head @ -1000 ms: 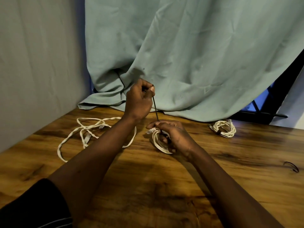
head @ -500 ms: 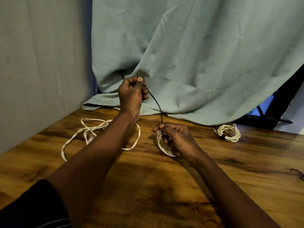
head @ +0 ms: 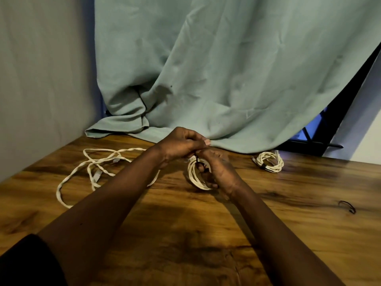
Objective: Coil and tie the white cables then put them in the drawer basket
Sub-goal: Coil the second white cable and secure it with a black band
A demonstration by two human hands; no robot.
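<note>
Tying coiled white cable: gripped in curled right hand; black tie pinched by left hand, best cinched snug across all loops.

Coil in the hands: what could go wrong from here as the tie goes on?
1. The right hand grips the coil on one side only. Its free loops could spring apart if that grip eases before the black tie, apparently pinched by the left hand, is tight.
2. The left forearm crosses above the loose cable. Drawing it back might snag and drag that cable across the table.
</note>
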